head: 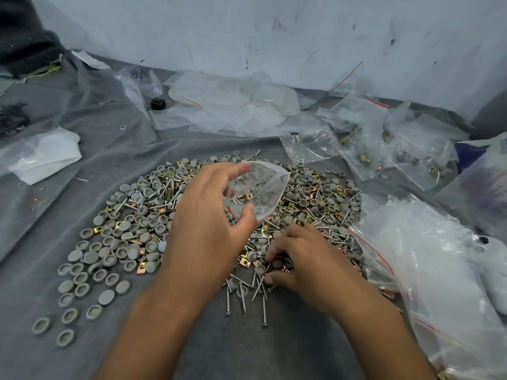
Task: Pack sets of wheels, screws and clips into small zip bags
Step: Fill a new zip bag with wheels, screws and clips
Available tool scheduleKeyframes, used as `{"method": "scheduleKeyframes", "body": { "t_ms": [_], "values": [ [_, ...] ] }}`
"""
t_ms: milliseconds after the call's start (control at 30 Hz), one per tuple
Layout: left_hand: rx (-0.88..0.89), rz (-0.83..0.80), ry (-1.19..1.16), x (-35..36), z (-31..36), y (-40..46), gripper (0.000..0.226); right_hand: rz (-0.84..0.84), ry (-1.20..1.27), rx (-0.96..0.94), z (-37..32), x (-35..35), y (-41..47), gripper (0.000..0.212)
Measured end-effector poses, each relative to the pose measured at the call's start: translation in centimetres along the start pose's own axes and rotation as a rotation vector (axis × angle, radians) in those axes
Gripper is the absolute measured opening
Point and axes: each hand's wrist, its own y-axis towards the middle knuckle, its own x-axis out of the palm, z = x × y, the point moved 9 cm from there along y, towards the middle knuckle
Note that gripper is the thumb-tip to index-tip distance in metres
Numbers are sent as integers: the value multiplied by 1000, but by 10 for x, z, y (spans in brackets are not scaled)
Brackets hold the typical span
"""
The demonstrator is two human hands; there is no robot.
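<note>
The small zip bag (256, 192) is held up by the left hand (208, 215), above the middle of the pile of parts (153, 215). The thumb and the first fingers (238, 170) of this hand are curled around its mouth and hold it open, so the fingers are grasping the bag. It looks mostly empty, though the pile shows through the plastic and I cannot say for sure.

Below and to the right of these fingers, the right hand (307, 267) is down in the pile. Its fingertips (270, 255) are bent and pinching among grey wheels (82, 255), gold clips (244, 261) and screws (241, 294); which pieces they really hold I cannot tell.

I judge that the step in hand is collecting one set for this bag. The next move asks the right hand to lift its pieces to the open mouth just above and drop them in, while the left fingers keep the opening wide. Filled bags (365, 154) lie well beyond the fingers, at the far right.
</note>
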Motion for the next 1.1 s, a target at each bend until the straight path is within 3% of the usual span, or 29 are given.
{"method": "scheduleKeyframes", "body": {
  "t_ms": [267, 500, 700, 800, 1100],
  "values": [
    [3, -3, -2, 1, 1, 0, 50, 45, -34, -37, -6, -2, 2, 16],
    [0, -2, 0, 0, -1, 0, 50, 291, 162, -117, -14, -31, -4, 16],
    [0, 4, -4, 0, 0, 0, 49, -72, 65, -146, -30, 6, 0, 17],
    [-2, 2, -4, 0, -1, 0, 50, -42, -45, -166, -34, 8, -1, 22],
    [-5, -2, -4, -1, -2, 0, 49, 144, -71, -235, -42, -7, -9, 7]
  ]
}}
